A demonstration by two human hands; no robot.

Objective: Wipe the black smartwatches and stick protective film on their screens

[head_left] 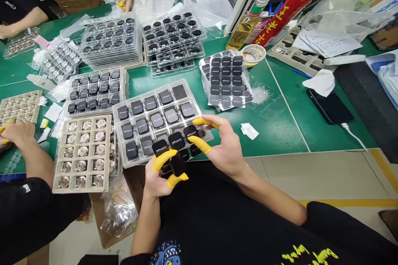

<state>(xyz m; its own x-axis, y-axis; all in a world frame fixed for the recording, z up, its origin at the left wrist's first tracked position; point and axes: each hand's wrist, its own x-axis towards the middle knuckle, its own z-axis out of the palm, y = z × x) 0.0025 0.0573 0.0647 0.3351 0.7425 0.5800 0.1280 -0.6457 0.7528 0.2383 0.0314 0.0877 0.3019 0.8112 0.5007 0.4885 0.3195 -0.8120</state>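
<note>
My left hand [160, 176], with yellow finger cots on, pinches a small dark square piece [178, 165] that looks like a watch face. Just behind it is a sheet of black square stickers [176, 140] printed with white lettering. My right hand [225, 145], also in yellow finger cots, has its thumb and index finger closed at the sheet's upper right. Beneath the sheet lies a clear plastic tray [202, 109] of dark square watch faces [156, 120]; its front right part is hidden by the stickers and my hands.
Left of the tray are a beige tray of watch cases [81, 149] and stacked clear trays [108, 60]. More sticker sheets [226, 78], a tape roll [253, 54], a bottle [251, 20] and a phone [329, 105] stand or lie to the right. Co-workers' hands [18, 134] are at the left and far side.
</note>
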